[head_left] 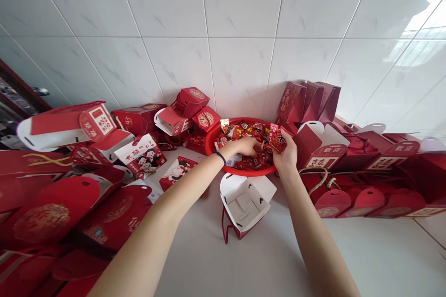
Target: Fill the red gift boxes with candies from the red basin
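A red plastic basin [209, 141] full of small wrapped candies [249, 131] stands against the tiled wall. My left hand [246, 146], with a dark band at the wrist, reaches down into the candies. Its fingers are curled, and whatever is between them is hidden. At the basin's right rim, my right hand [288, 154] is closed around red candy packets [276, 138]. Just in front of the basin an open gift box [245, 206] shows its white inside, with flaps spread and a dark red cord hanging at its left.
Red gift boxes [118, 209] are heaped on the left, some with open flaps. More boxes [348, 202] stand in rows on the right, with tall ones [310, 102] stacked behind. A flat printed red packet [178, 171] lies left of the basin on the pale tabletop [223, 264].
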The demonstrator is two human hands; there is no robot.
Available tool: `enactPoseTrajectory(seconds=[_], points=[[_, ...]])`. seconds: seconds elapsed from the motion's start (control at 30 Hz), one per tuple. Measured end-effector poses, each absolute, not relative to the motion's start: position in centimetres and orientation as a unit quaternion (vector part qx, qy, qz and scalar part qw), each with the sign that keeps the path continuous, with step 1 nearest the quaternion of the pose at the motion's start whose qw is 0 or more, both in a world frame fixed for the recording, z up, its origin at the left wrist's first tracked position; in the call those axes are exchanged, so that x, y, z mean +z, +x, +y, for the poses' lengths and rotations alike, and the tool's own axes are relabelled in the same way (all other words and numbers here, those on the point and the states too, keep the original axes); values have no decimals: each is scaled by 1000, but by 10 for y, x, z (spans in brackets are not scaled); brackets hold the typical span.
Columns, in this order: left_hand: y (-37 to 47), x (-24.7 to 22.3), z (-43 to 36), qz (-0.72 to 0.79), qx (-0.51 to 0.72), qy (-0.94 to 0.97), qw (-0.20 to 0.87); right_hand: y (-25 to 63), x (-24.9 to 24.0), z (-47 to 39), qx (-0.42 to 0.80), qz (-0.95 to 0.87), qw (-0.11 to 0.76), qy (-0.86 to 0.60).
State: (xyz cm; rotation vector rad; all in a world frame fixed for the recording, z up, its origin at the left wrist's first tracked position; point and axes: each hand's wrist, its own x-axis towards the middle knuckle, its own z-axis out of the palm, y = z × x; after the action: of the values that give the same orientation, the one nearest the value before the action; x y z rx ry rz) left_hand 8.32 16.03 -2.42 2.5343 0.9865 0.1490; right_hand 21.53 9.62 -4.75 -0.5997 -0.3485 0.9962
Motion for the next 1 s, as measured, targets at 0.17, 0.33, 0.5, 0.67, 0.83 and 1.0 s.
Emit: enactPoseTrajectory(seconds=[0.17, 0.33, 0.5, 0.67, 0.83, 1.0], points=[[85, -22, 156, 344, 52, 913, 214, 214, -45, 94, 462, -155, 827, -279], [105, -25, 157, 337, 75, 912, 222, 216, -46, 94, 449, -153, 835, -279], [123, -33, 164, 358, 87, 898, 241, 217, -47, 96, 450, -171, 831, -279], [127, -41, 168, 367, 122, 878, 283, 216, -44, 95, 453, -159, 831, -281], [114, -38, 173, 392, 191, 843, 315, 214, -39, 91, 455, -142, 832, -283], [88, -25, 182, 415, 276, 798, 338, 213, -37, 89, 456, -135, 831, -289]])
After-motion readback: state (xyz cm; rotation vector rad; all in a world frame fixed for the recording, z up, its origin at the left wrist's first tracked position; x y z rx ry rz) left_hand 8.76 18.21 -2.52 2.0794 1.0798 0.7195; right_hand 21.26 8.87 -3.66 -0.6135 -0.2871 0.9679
